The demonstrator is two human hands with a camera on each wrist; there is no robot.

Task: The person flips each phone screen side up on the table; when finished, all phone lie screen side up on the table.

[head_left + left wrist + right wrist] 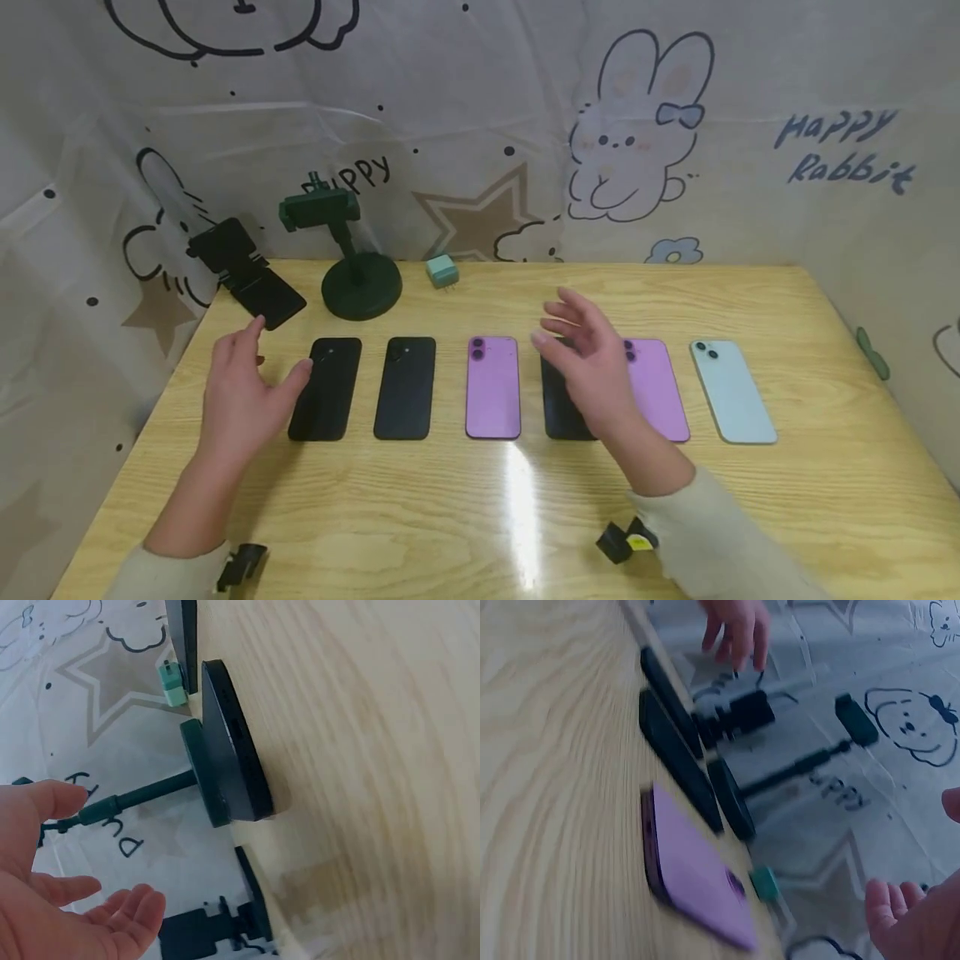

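Observation:
Several phones lie face down in a row across the wooden table. My left hand [243,396] hovers beside the leftmost black phone [330,396], its thumb overlapping that phone's edge in the head view. To the right of it come another black phone [405,392] and a purple phone [492,392]. Above a third dark phone [564,412], partly hiding it, is my right hand [596,367], fingers loosely bent and holding nothing. A second purple phone [660,396] is partly behind that hand. At the row's right end lies a pale blue phone [735,396]. Both hands appear raised off the table.
At the back left stand a black folding stand [251,275] and a dark green phone holder [362,287] with a round base. A small green charger plug [442,271] sits near the back edge. Printed cloth [480,100] hangs behind the wooden table [420,508].

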